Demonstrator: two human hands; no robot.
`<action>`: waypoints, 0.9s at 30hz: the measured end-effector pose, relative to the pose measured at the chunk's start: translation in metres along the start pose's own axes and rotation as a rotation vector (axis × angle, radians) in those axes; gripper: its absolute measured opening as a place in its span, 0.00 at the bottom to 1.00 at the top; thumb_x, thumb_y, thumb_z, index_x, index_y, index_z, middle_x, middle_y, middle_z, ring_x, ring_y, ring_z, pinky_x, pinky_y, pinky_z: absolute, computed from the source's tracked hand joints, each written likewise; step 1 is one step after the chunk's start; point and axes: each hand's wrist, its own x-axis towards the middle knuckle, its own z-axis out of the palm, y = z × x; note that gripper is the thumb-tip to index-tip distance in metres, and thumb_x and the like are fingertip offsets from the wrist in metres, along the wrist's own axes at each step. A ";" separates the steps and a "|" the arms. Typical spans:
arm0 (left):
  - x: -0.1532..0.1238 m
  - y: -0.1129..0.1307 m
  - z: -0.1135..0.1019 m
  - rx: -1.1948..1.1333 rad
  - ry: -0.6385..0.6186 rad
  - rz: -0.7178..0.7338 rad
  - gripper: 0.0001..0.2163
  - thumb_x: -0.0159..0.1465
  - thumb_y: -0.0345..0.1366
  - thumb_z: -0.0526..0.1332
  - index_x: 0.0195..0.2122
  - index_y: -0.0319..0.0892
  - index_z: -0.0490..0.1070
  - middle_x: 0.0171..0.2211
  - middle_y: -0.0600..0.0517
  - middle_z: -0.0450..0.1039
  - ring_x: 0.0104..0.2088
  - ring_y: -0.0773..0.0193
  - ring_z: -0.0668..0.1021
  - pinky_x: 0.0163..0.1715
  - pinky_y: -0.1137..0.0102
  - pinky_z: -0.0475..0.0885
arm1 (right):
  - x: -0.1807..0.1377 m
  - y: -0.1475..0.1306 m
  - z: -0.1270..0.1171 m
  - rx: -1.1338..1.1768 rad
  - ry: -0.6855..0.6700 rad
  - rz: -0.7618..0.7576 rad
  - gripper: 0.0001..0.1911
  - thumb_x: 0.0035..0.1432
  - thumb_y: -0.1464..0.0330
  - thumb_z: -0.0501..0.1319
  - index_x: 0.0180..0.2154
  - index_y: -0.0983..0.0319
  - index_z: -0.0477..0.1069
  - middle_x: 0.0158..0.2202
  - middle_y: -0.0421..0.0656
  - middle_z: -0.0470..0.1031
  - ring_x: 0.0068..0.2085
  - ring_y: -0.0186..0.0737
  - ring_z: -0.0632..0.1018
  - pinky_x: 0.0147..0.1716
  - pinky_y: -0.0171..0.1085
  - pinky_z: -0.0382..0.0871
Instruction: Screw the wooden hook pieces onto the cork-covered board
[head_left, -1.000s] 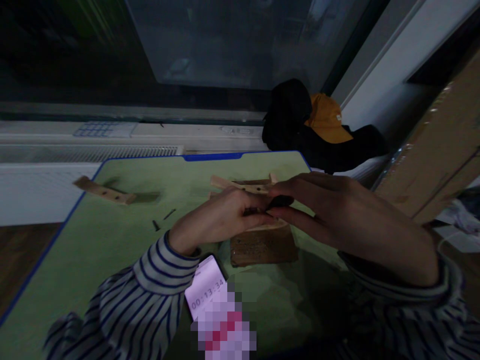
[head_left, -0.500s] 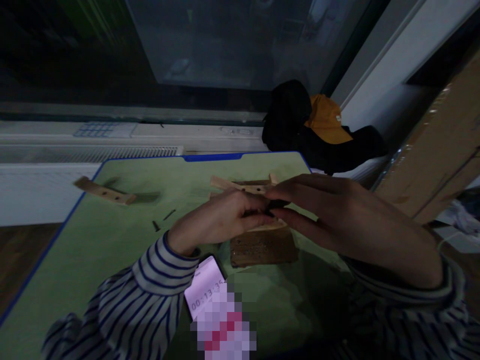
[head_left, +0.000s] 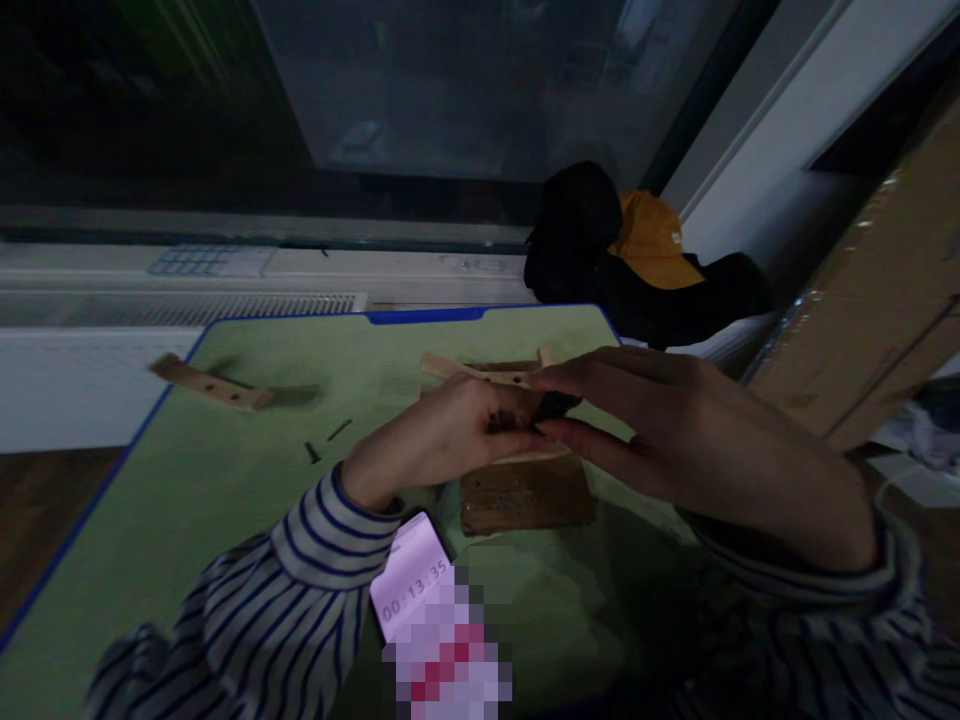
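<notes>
A dark object [head_left: 561, 403] is held between the thumb and fingers of the right hand [head_left: 667, 425] above wooden pieces [head_left: 442, 366] on the green table [head_left: 225, 510], partly covered by the left hand [head_left: 454, 430], whose grip cannot be made out.

A dim room, a dark window [head_left: 450, 110] in front of me.
Beneath it I face a pale windowsill [head_left: 390, 264] and a white radiator [head_left: 75, 385] with a slotted top; my green, blue-edged table [head_left: 187, 490] stands close by. To my right, a white wall [head_left: 761, 195] and a cardboard box [head_left: 862, 300]; down to my left, brown flooring [head_left: 37, 515].
</notes>
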 end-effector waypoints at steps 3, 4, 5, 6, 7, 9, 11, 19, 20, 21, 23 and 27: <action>-0.001 0.000 -0.001 0.014 -0.012 -0.016 0.10 0.65 0.39 0.58 0.32 0.39 0.73 0.29 0.54 0.75 0.31 0.67 0.76 0.31 0.74 0.66 | -0.001 0.001 0.000 0.004 -0.006 -0.017 0.15 0.63 0.68 0.55 0.51 0.65 0.66 0.43 0.48 0.76 0.40 0.42 0.78 0.37 0.38 0.70; -0.001 0.000 -0.001 0.010 -0.025 -0.020 0.10 0.65 0.40 0.58 0.34 0.39 0.73 0.30 0.54 0.76 0.32 0.67 0.76 0.31 0.74 0.66 | -0.001 0.001 0.000 -0.001 -0.001 -0.012 0.14 0.64 0.67 0.54 0.50 0.64 0.66 0.42 0.47 0.76 0.39 0.41 0.78 0.36 0.38 0.70; -0.001 0.000 -0.001 0.008 -0.038 -0.023 0.10 0.65 0.39 0.57 0.35 0.39 0.73 0.31 0.54 0.76 0.32 0.66 0.76 0.32 0.74 0.67 | -0.002 0.001 0.000 -0.007 0.005 -0.005 0.13 0.64 0.67 0.54 0.49 0.64 0.67 0.40 0.47 0.77 0.38 0.41 0.78 0.35 0.37 0.70; -0.001 0.000 -0.002 0.008 -0.047 -0.020 0.10 0.66 0.39 0.57 0.35 0.40 0.74 0.31 0.54 0.76 0.33 0.67 0.76 0.32 0.74 0.66 | -0.002 0.002 0.000 -0.015 0.008 0.007 0.12 0.64 0.67 0.54 0.47 0.64 0.67 0.39 0.47 0.77 0.37 0.41 0.78 0.34 0.37 0.69; -0.001 0.000 -0.001 0.013 -0.052 -0.018 0.10 0.66 0.39 0.56 0.35 0.40 0.74 0.31 0.54 0.76 0.32 0.67 0.76 0.32 0.74 0.66 | -0.003 0.002 0.000 -0.023 0.006 0.020 0.12 0.64 0.66 0.54 0.47 0.64 0.68 0.39 0.47 0.77 0.37 0.41 0.78 0.33 0.37 0.69; -0.001 0.000 -0.001 0.031 -0.053 -0.017 0.11 0.66 0.39 0.56 0.34 0.39 0.74 0.29 0.54 0.75 0.30 0.67 0.75 0.30 0.74 0.66 | -0.003 0.002 0.000 -0.038 0.002 0.035 0.12 0.64 0.66 0.55 0.46 0.64 0.68 0.38 0.47 0.77 0.36 0.41 0.78 0.33 0.37 0.69; -0.001 -0.001 0.000 0.032 -0.042 -0.024 0.11 0.65 0.39 0.57 0.33 0.39 0.73 0.28 0.54 0.74 0.29 0.67 0.75 0.29 0.74 0.65 | -0.003 0.002 0.000 -0.050 -0.003 0.038 0.12 0.63 0.66 0.55 0.46 0.65 0.68 0.38 0.47 0.77 0.36 0.42 0.78 0.32 0.37 0.69; -0.001 -0.001 0.001 -0.006 0.008 0.003 0.10 0.65 0.39 0.58 0.33 0.39 0.73 0.29 0.54 0.75 0.31 0.67 0.76 0.32 0.73 0.67 | -0.002 0.000 0.000 -0.030 0.014 0.002 0.18 0.62 0.67 0.57 0.52 0.66 0.65 0.41 0.47 0.77 0.38 0.42 0.78 0.36 0.38 0.70; -0.001 -0.002 0.001 0.005 -0.007 0.005 0.11 0.66 0.40 0.57 0.33 0.38 0.73 0.29 0.54 0.75 0.31 0.67 0.76 0.32 0.73 0.67 | -0.002 0.000 0.000 -0.015 0.013 -0.008 0.18 0.62 0.67 0.57 0.53 0.66 0.64 0.42 0.47 0.76 0.39 0.42 0.78 0.37 0.38 0.70; -0.001 -0.002 0.000 0.007 -0.022 0.007 0.11 0.66 0.40 0.56 0.34 0.39 0.74 0.30 0.54 0.76 0.32 0.67 0.77 0.33 0.73 0.67 | -0.002 0.000 0.000 -0.002 0.009 -0.015 0.18 0.62 0.68 0.56 0.53 0.66 0.65 0.42 0.47 0.76 0.40 0.41 0.77 0.37 0.37 0.70; -0.001 -0.003 0.000 -0.001 -0.041 0.012 0.10 0.66 0.39 0.56 0.36 0.40 0.74 0.33 0.54 0.77 0.34 0.67 0.78 0.34 0.74 0.68 | -0.001 0.000 -0.001 0.015 0.004 -0.016 0.15 0.64 0.68 0.55 0.50 0.65 0.67 0.42 0.47 0.76 0.40 0.40 0.77 0.37 0.37 0.70; -0.001 -0.004 0.001 -0.009 -0.039 0.004 0.10 0.66 0.38 0.56 0.39 0.41 0.75 0.34 0.54 0.78 0.35 0.67 0.78 0.34 0.74 0.68 | -0.001 0.000 -0.001 -0.002 -0.002 -0.001 0.13 0.64 0.68 0.55 0.47 0.66 0.69 0.40 0.47 0.76 0.37 0.39 0.77 0.35 0.36 0.69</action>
